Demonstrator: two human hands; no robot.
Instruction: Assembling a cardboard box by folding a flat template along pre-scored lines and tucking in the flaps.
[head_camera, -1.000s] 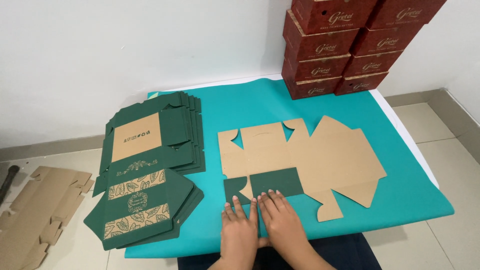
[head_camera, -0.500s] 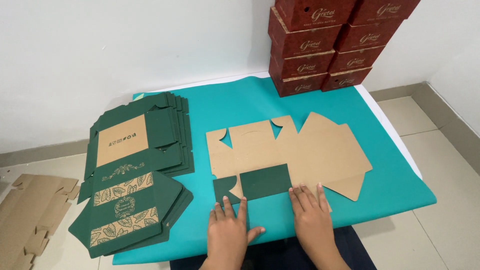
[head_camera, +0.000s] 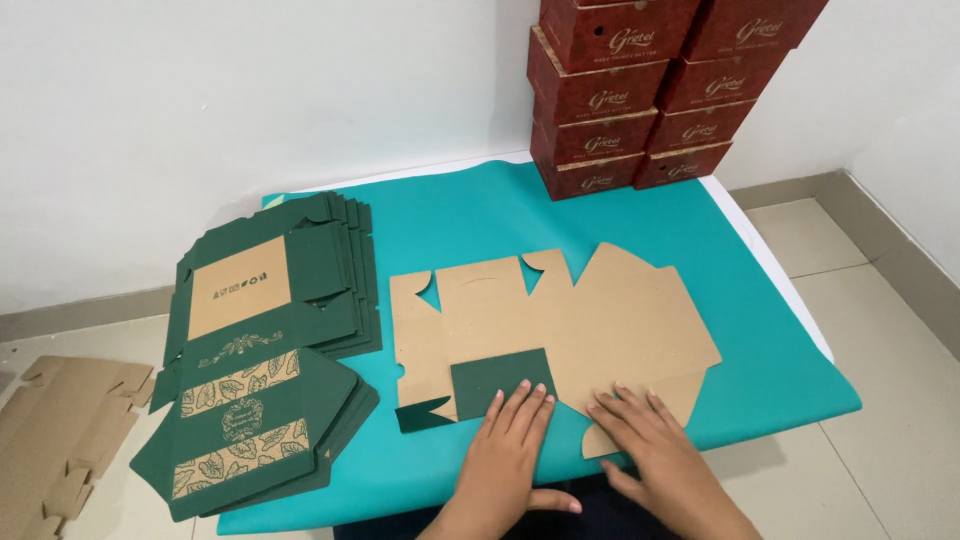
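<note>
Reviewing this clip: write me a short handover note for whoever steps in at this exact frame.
Left hand: flat, fingers on the folded-over green flap, holding nothing.
Right hand: flat on the near edge of the flat box blank, holding nothing.
The blank lies brown side up on the teal sheet.
Done: one near flap folded over.
Left: other panels all lie flat.
Stack of green blanks sits left; red boxes stand at the back.
</note>
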